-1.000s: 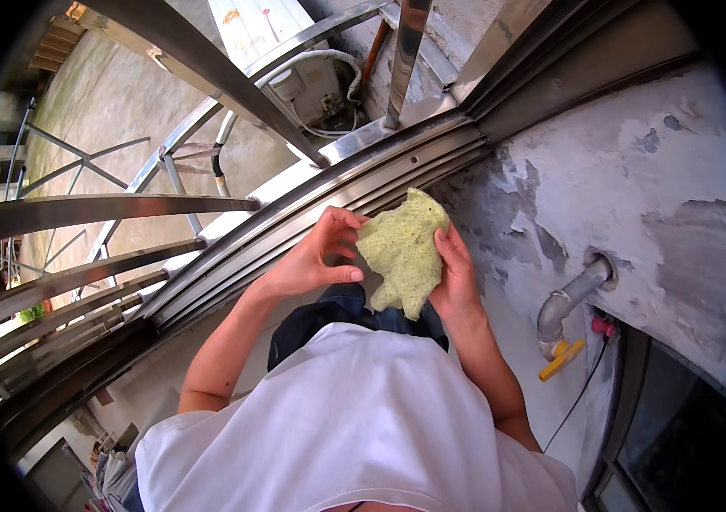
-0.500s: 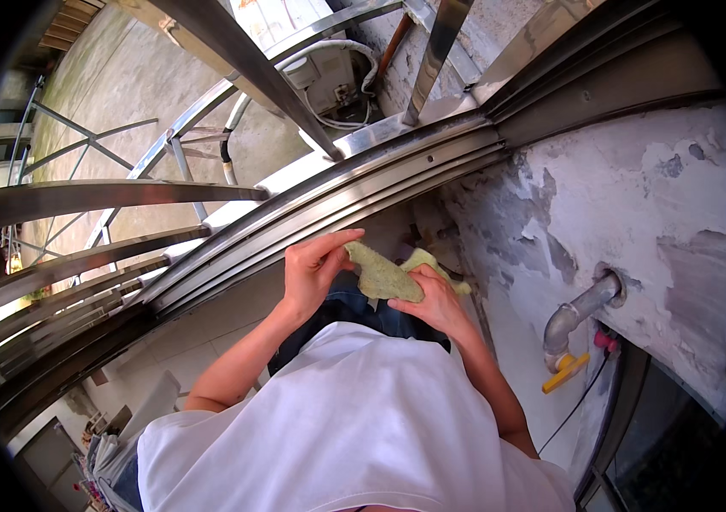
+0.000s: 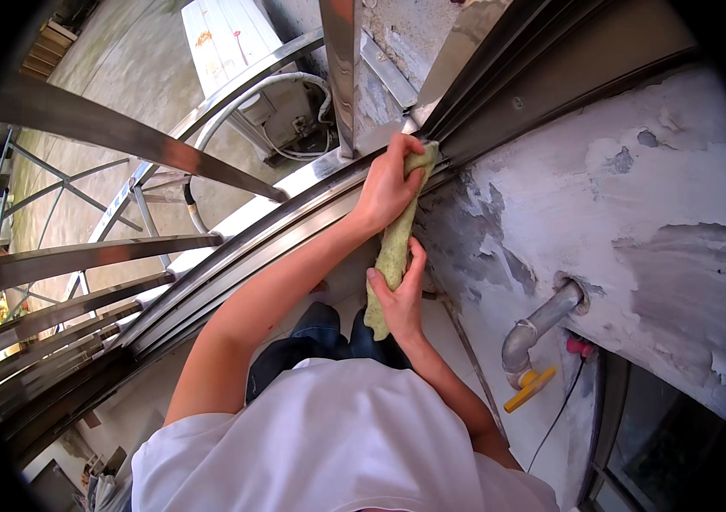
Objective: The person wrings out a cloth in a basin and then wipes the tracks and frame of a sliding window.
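A pale green cloth [image 3: 396, 243] is stretched into a long strip between both hands. My left hand [image 3: 389, 183] grips its upper end and presses it against the metal window track [image 3: 295, 205] near the corner by the upright post [image 3: 342, 68]. My right hand [image 3: 399, 299] holds the lower end of the cloth, closer to my body, beside the peeling grey wall [image 3: 602, 196].
Steel railing bars [image 3: 81, 256] curve along the left. An outdoor air-conditioner unit [image 3: 243, 60] with hoses sits beyond the track. A grey pipe with a yellow tap handle [image 3: 529, 384] sticks out of the wall at the right, with a thin cable below it.
The cloth was spread open between both hands, then folded; now it is pulled into a strip and my left hand has reached up to the track with its upper end.
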A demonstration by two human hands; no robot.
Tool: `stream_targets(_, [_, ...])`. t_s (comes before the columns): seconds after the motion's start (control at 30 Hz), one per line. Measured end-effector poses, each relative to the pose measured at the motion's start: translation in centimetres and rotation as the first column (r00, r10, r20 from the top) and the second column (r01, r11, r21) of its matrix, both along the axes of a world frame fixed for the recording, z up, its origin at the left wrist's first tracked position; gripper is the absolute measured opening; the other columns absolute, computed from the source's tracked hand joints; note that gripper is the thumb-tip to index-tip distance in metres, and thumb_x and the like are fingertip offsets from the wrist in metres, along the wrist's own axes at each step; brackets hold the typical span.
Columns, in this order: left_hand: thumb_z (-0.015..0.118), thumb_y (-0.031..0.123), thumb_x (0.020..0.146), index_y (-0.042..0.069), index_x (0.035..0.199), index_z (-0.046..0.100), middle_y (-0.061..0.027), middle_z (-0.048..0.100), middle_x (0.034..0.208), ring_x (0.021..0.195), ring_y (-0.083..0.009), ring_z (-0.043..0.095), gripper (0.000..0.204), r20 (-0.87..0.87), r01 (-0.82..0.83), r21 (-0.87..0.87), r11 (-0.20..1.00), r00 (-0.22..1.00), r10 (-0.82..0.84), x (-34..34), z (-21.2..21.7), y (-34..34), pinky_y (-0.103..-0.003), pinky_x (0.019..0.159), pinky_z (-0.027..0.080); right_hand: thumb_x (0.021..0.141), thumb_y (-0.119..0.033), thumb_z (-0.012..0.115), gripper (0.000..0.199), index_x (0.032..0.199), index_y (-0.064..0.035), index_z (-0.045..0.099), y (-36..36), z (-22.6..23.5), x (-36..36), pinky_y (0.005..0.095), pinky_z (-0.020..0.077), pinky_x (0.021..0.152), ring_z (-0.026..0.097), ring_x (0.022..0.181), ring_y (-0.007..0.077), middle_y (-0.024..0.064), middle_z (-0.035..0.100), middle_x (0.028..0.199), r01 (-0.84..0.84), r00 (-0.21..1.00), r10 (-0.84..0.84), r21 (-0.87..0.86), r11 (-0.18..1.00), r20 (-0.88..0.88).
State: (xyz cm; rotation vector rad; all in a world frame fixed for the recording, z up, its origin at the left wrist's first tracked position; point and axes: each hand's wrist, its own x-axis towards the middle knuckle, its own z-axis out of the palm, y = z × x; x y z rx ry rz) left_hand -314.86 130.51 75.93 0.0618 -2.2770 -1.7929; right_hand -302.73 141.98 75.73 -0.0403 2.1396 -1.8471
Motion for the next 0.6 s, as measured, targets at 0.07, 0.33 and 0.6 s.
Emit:
stream_targets(0.07, [0.059, 0.001, 0.076, 0.002, 0.092, 0.054, -0.0151, 0.059, 0.090, 0.087, -0.0340, 0.057, 0.016, -0.112, 0.119, -0.229, 0.966, 0.983, -0.147, -1.4, -0.9, 0.7, -0.039, 0.075, 0.046, 0.080, -0.004, 0.063, 0.065, 0.133, -0.0005, 0.025, 0.1, -0.6, -1.2, 0.0317, 0.0400, 0.090, 0.047, 0.106, 0.0206, 0.0147, 0.043, 0.120, 0.038, 0.999, -0.038, -0.017, 0.999, 0.000])
stream_targets(0.33, [0.059, 0.009, 0.075, 0.010, 0.096, 0.068, -0.0085, 0.056, 0.095, 0.087, -0.0274, 0.058, 0.023, -0.040, 0.140, -0.581, 0.802, 0.979, -0.200, -3.1, -4.4, 1.2, -0.037, 0.075, 0.049, 0.080, -0.006, 0.063, 0.057, 0.129, -0.0007, 0.035, 1.4, -1.9, -2.8, 0.0315, 0.0390, 0.092, 0.049, 0.105, 0.0208, 0.0136, 0.049, 0.116, 0.053, 0.997, -0.053, -0.005, 0.999, 0.051])
stream_targets(0.6, [0.055, 0.007, 0.073, 0.014, 0.101, 0.066, -0.0131, 0.055, 0.089, 0.085, -0.0312, 0.058, 0.031, 0.165, 0.220, -0.527, 0.821, 0.974, -0.155, -3.6, -3.9, 1.6, -0.040, 0.071, 0.049, 0.079, -0.006, 0.064, 0.053, 0.126, -0.0004, 0.040, 2.3, -1.9, -3.2, 0.0305, 0.0399, 0.091, 0.051, 0.104, 0.0195, 0.0126, 0.052, 0.116, 0.006, 1.000, -0.007, 0.021, 1.000, 0.030])
